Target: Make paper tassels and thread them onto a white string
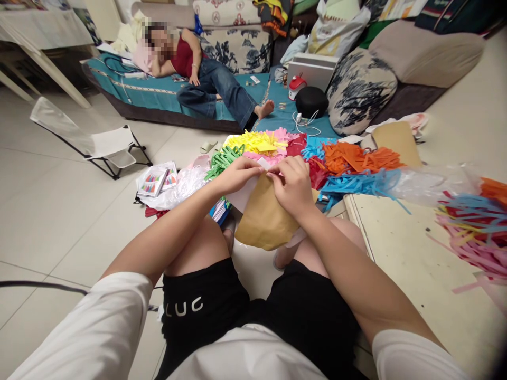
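Observation:
In front of my knees hangs a brown paper sheet [269,216], curved, its upper edge raised between my two hands. My left hand [240,174] pinches at the top left of this edge, fingertips close to a small white strip [264,163]. Closed on the top right part of the sheet is my right hand [293,184], thumb and index finger nearly meeting the left fingertips. A pale sheet [242,196] shows behind the brown one. Just beyond my hands lie fringed paper tassels in yellow [253,141], green [225,161], orange [360,157] and blue [352,183].
To the right stands a cream table [404,253] with pink and blue tassels [471,237]. A person [222,84] reclines on the teal-covered sofa [154,97]. A white folding chair [106,142] is at left. Plastic bags and a printed packet [154,182] lie left of the tassels.

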The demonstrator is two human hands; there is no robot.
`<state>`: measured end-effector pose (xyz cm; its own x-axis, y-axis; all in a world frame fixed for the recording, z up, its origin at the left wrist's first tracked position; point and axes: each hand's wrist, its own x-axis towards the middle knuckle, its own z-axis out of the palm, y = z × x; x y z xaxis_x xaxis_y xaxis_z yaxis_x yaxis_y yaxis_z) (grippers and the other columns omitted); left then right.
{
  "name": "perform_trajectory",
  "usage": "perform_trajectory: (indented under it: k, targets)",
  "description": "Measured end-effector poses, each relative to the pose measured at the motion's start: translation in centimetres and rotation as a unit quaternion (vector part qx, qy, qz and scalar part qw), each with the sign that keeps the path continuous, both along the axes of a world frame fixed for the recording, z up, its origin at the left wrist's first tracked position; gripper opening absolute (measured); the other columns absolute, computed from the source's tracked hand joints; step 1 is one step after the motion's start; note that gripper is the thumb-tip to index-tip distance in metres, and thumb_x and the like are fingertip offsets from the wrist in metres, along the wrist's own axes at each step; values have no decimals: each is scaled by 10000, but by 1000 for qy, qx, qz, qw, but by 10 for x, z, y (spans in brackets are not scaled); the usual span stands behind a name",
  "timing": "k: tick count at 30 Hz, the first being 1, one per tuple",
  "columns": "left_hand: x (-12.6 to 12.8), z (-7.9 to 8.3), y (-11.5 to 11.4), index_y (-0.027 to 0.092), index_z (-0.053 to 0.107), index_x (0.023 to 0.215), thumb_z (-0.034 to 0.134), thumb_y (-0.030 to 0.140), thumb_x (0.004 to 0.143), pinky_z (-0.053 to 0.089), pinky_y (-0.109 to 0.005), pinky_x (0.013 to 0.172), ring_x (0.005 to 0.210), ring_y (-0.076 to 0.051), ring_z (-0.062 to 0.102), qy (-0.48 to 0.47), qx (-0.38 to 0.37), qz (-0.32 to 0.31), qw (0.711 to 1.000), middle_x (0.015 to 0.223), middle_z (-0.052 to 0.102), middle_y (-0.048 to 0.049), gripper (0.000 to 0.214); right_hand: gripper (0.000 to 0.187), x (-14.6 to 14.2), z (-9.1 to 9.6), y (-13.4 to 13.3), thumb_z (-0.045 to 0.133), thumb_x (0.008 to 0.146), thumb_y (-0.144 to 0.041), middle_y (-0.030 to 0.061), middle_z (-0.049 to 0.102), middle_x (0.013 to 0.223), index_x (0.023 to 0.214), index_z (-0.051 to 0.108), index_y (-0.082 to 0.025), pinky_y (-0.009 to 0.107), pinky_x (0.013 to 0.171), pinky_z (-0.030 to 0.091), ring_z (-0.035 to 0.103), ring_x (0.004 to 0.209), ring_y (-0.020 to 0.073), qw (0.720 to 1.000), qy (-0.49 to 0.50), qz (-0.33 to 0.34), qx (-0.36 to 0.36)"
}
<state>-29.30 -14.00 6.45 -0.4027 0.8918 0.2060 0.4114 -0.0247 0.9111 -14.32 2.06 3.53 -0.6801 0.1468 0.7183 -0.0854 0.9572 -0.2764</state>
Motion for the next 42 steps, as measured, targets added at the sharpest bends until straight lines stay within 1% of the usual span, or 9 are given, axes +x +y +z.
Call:
perform_trajectory:
  k: [6, 9, 11, 14, 20, 30, 33, 37, 42]
  targets:
    - [1, 0, 1, 194, 613, 692, 676, 570, 881, 311, -310, 681, 684, -123, 333, -11, -10, 3, 1000, 673, 433, 24, 425, 149, -2, -1, -1, 683, 1071, -160, 102, 749, 1016, 944, 674, -237, 492, 955, 447, 646, 1086, 337, 1000, -12, -4, -5]
    - [1, 1, 1, 195, 612, 695, 674, 588, 880, 304, -311, 683, 681, -121, 320, -7, -11, 1, 1000, 669, 409, 33, 439, 92, -2, -1, -1, 686, 1063, -158, 112, 754, 1071, 1020, 725, -229, 497, 976, 462, 639, 1102, 339, 999, -24, -2, -28]
    - [1, 1, 1, 197, 599, 690, 679, 592, 881, 296, -309, 686, 696, -124, 318, -3, -14, 3, 1000, 671, 396, 33, 447, 109, -3, -1, -1, 684, 1063, -155, 114, 750, 1091, 1066, 764, -229, 500, 991, 474, 634, 1113, 340, 999, -34, 3, -38]
    - [2, 2, 0, 195, 596, 693, 684, 593, 889, 289, -307, 687, 716, -130, 332, -2, -21, 2, 1000, 680, 411, 26, 452, 130, -3, -2, 0, 682, 1066, -160, 104, 735, 1059, 1025, 779, -235, 503, 1002, 487, 629, 1102, 333, 998, -31, 11, -48]
    - [0, 0, 0, 216, 525, 644, 713, 566, 886, 274, -319, 661, 685, -127, 299, -15, -3, 3, 1000, 643, 350, 32, 466, 136, -4, -5, 1, 696, 1063, -179, 97, 727, 1023, 953, 744, -243, 500, 991, 502, 640, 1067, 320, 999, -1, 16, -51]
    - [-8, -9, 2, 231, 498, 641, 749, 544, 900, 241, -336, 626, 641, -126, 309, -43, -15, 13, 999, 627, 376, 26, 478, 156, -4, -4, -2, 678, 1058, -161, 93, 720, 1022, 934, 715, -249, 504, 1000, 497, 643, 1066, 316, 998, -1, 16, -57]
    - [-9, -10, 2, 243, 437, 635, 751, 544, 902, 220, -335, 619, 626, -123, 291, -53, -20, 14, 998, 619, 348, 30, 511, 150, -5, -5, -2, 654, 1040, -150, 88, 715, 1012, 935, 675, -255, 502, 997, 503, 636, 1050, 314, 998, -7, 23, -60]
    - [-7, -9, 1, 243, 444, 646, 745, 545, 914, 209, -333, 611, 615, -122, 289, -54, -20, 7, 998, 615, 336, 32, 503, 138, -8, -8, -1, 606, 1021, -141, 101, 710, 1032, 942, 595, -255, 498, 976, 504, 632, 1048, 319, 997, -4, 38, -61]
    - [-7, -8, 2, 251, 394, 628, 714, 470, 921, 201, -340, 581, 579, -114, 283, -40, -30, 38, 998, 588, 341, 30, 486, 120, -9, -7, 1, 583, 1023, -173, 118, 703, 1052, 939, 573, -259, 518, 984, 511, 641, 1096, 335, 996, -6, 56, -66]
